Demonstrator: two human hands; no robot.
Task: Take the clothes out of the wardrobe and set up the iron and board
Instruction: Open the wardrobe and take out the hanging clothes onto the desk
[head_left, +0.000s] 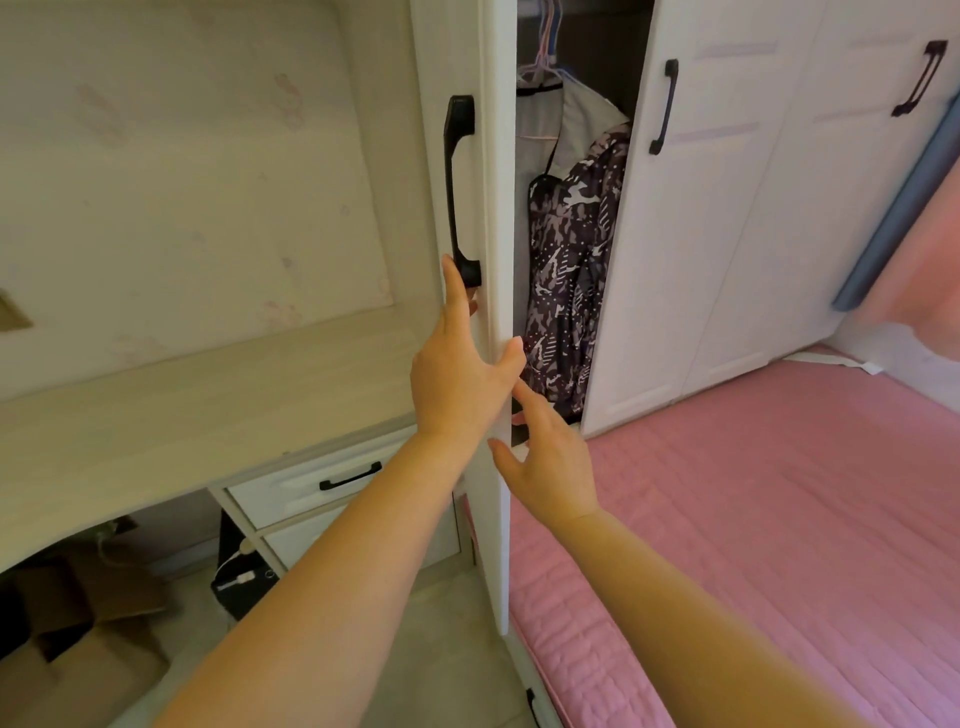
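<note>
The left hand (457, 374) grips the wardrobe door (493, 208) edge below its black handle (460, 192); the right hand (550, 467) reaches spread-fingered, holding nothing. The patterned dress (571, 270) hangs inside (behind a pale shirt (582, 109)).

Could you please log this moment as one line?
left hand holds door edge | right hand open beside it | clothes hanging
</note>
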